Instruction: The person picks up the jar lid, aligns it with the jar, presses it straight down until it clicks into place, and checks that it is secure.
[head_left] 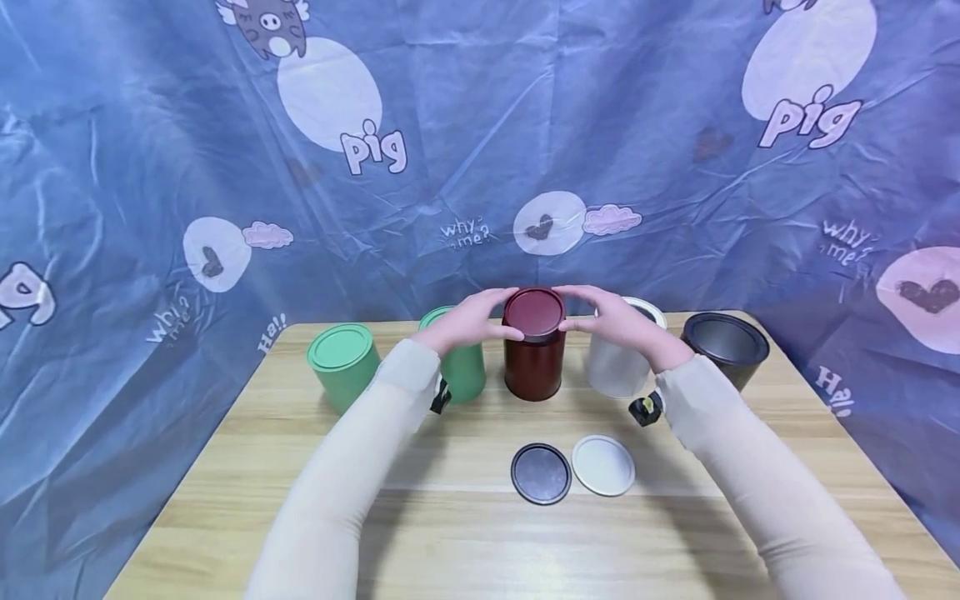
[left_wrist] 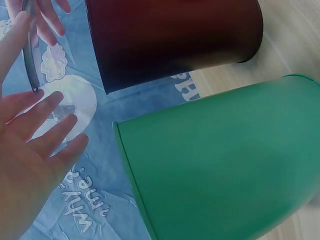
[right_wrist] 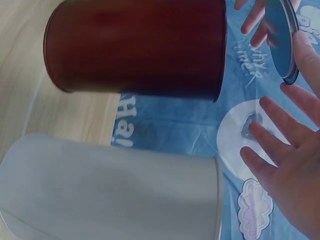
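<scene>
Over the red can both hands hold a dark red lid by its opposite edges. My left hand grips the left edge and my right hand the right edge, thumbs towards me. In the left wrist view the lid is apart from the red can, with a gap between them. The right wrist view shows that gap too, the lid tilted to the camera. The can stands upright on the table.
A green can and a lidded green can stand left. At right are a white can, partly behind my hand, and an open black can. A black lid and a white lid lie in front on the wooden table.
</scene>
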